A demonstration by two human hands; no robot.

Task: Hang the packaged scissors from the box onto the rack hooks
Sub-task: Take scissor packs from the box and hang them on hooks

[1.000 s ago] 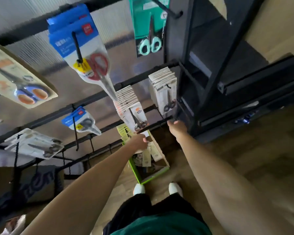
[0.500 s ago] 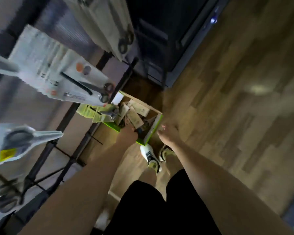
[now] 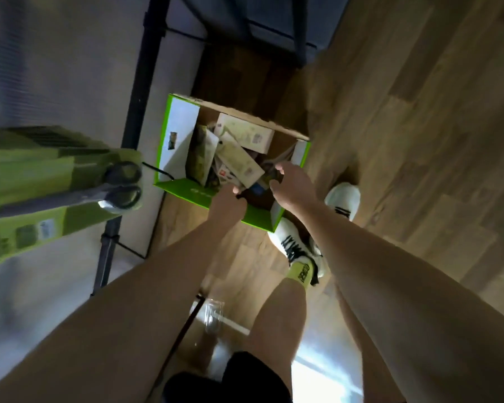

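Head view looked steeply down into the box (image 3: 186, 149), a green-and-white carton standing open on the wooden floor (image 3: 419, 141) beside the base of the rack (image 3: 140, 82). Inside it lay a loose heap of packaged scissors (image 3: 239, 161), pale cards tilted across one another, so a good share of the stock was evidently left to hang. Both hands were down in the near right part of the box. The left hand (image 3: 229, 200) had its fingers curled down at the near edge of a pale card; whether it had truly gripped it could not be told through the blur. The right hand (image 3: 293, 184) reached in just beside it with fingers bent toward the same cluster, touching or nearly touching the packs, its hold likewise unclear. At the left, close to the lens, green-carded scissors (image 3: 70, 181) already hung from a rack hook (image 3: 157, 170), which suggested part of the job was done. Judged from this, the person was mid-task, fetching another pack. White shoes (image 3: 342, 199) stood just right of and behind the box.
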